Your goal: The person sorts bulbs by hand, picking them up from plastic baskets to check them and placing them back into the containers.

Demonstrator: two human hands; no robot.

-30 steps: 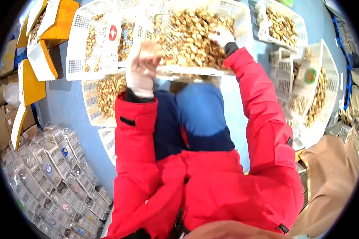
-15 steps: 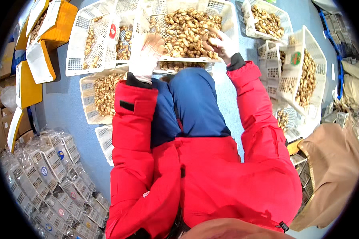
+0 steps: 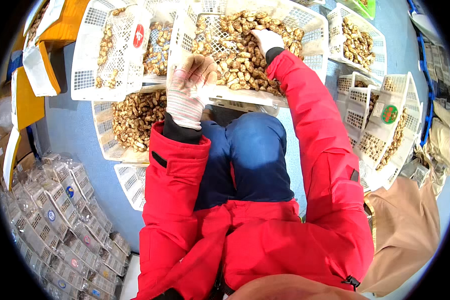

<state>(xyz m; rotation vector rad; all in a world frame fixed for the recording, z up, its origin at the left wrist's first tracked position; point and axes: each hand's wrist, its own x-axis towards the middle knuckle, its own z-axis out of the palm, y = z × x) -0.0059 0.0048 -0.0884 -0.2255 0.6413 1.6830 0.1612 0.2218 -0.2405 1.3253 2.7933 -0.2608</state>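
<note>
A person's gloved left hand [image 3: 191, 82] empty, palm up, fingers half curled beside a white basket [image 3: 314, 36], right hand [image 3: 268, 41] touching knobbly brown pieces [image 3: 241, 75] heaped inside, fingertips partly hidden, grip impossible to tell.

Right hand [image 3: 268, 41] touches brown tubers [image 3: 241, 70] in 1 white crate [image 3: 313, 39]; left hand [image 3: 192, 76] is palm up.

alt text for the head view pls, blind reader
A person in a red padded jacket reaches their right hand into knobbly brown-and-cream pieces in a white rectangular plastic basket. Their left hand, in a pale glove with a striped cuff, is by the basket's near left corner. Similar baskets lie on both sides.
</note>
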